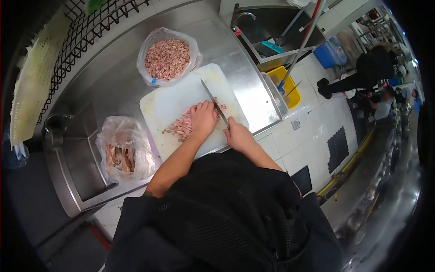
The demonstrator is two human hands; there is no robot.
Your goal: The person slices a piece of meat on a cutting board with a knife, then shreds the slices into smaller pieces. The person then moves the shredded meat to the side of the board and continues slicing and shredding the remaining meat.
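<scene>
A knife [210, 94] is held by its handle in my right hand [239, 135], its blade slanting up and left over the white cutting board [161, 104]. Strips of meat [180, 127] lie on the board, and my left hand [204, 119] presses on them with curled fingers, close beside the blade. Small cut bits lie just right of the blade. Beyond the board stands an open plastic bag of chopped meat [166, 59]. To the left, another plastic bag [118, 131] holds larger meat pieces [120, 158].
A steel sink [84, 163] is at the left, another [272, 27] at the back right. A black wire rack [93, 34] runs along the upper left. A yellow bucket [293, 96] and a red-and-white pole [302, 43] stand right of the counter. People [374, 65] are farther right.
</scene>
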